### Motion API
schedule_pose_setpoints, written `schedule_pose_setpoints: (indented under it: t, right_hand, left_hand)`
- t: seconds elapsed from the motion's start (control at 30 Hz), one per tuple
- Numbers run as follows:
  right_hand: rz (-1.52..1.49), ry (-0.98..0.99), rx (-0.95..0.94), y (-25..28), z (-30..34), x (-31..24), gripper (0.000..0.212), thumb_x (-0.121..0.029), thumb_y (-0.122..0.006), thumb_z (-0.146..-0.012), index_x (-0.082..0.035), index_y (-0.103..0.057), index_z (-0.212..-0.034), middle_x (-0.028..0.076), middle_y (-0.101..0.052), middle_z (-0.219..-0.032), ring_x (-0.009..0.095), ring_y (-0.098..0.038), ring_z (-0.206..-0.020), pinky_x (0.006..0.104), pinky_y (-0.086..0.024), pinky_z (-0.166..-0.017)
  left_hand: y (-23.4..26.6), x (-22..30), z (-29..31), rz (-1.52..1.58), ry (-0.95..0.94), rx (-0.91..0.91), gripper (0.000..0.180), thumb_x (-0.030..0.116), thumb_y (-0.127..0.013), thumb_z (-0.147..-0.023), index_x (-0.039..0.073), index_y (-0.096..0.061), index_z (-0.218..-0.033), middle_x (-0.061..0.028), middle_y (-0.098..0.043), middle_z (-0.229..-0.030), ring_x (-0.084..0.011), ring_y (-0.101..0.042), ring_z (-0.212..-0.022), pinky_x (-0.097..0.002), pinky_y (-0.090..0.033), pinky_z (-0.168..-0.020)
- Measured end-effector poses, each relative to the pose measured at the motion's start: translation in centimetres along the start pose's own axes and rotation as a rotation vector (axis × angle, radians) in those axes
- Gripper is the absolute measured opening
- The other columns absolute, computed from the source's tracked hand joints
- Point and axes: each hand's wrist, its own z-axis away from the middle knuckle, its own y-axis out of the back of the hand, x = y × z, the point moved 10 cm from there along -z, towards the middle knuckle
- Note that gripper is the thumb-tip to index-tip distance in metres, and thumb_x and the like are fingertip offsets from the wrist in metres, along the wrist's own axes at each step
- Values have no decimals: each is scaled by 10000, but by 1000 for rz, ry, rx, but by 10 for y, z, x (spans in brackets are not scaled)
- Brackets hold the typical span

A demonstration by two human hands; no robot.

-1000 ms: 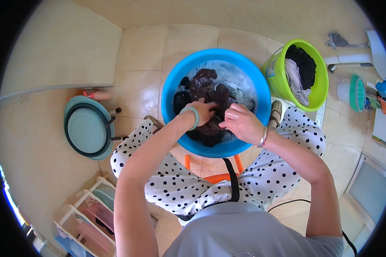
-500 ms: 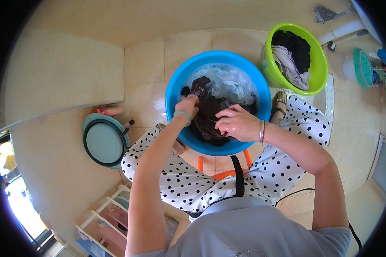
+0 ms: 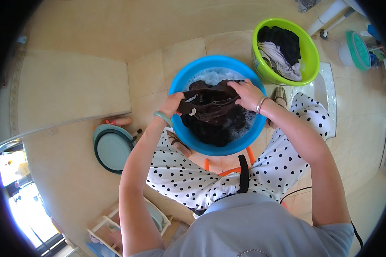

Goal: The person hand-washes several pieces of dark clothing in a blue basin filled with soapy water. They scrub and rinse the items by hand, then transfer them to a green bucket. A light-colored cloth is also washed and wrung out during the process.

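A wet dark brown garment (image 3: pixel 210 112) is stretched between my two hands above a blue basin (image 3: pixel 179 83). My left hand (image 3: pixel 172 104) grips one end of its edge near the basin's left rim. At the other end, my right hand (image 3: pixel 247 94) pinches the fabric. The edge between them gapes like a waistband, with a small pale patch near my left hand. The garment's lower part hangs into sudsy water (image 3: pixel 216 75), which shows behind it and at the right. What else lies under the water is hidden.
Beyond the basin at the right stands a lime green tub (image 3: pixel 312 55) holding black and pale clothes. A white squat-toilet pan (image 3: pixel 328 92) lies beside my right foot. Folded grey-green basins (image 3: pixel 113 147) lean at the left wall, near a white rack (image 3: pixel 105 222).
My hands have moved apart and lifted the brown garment, spreading its edge open. Before, it lay bunched in the basin under my fingers. The whole view has shifted slightly.
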Motion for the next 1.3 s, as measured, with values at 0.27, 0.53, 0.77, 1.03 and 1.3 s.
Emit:
schedule_pose_setpoints:
  t: [0.27, 0.53, 0.77, 1.03, 1.3]
  right_hand:
    - [-281, 240, 162, 37, -26, -15, 312, -277, -770, -689, -74, -650, -893, 156, -631, -892, 327, -576, -904, 406, -465, -808]
    - [-980, 124, 338, 82, -15, -77, 349, -285, -734, -796, 1, -619, -959, 96, -646, -814, 137, -601, -702, 276, -480, -632]
    - [-1546, 290, 16, 100, -1, -144, 492, -239, -564, -942, 8, -408, -1338, 117, -600, -1192, 175, -575, -1091, 283, -473, -899]
    - [-530, 347, 492, 98, 40, -106, 1261, -509, -840, -571, -49, -102, -1484, 163, -174, -1533, 302, -233, -1396, 421, -247, -1098]
    - [-650, 139, 299, -18, -31, -62, 973, -353, -836, -640, -59, -300, -1396, 151, -437, -1381, 306, -425, -1280, 379, -360, -1032]
  left_hand:
    - [1, 52, 61, -610, -238, 204, 547, 305, -764, -735, 49, -593, -1187, -133, -664, -1025, -162, -649, -848, -306, -529, -665]
    - [-28, 90, 106, 447, -380, 159, 552, 207, -768, -782, -30, -498, -1201, -105, -592, -1097, -187, -613, -936, -296, -578, -684]
    - [-21, 129, 136, -157, -703, 571, 622, 250, -828, -699, -18, -446, -1111, -132, -652, -1003, -167, -629, -901, -303, -510, -789]
    - [18, 178, 215, 286, -917, 716, 319, 170, -771, -725, -27, -623, -928, -42, -673, -847, -97, -592, -763, -263, -490, -709]
    - [-11, 242, 284, 340, -1134, 441, 221, 82, -682, -807, -10, -631, -1002, -54, -674, -918, -140, -633, -834, -267, -504, -759]
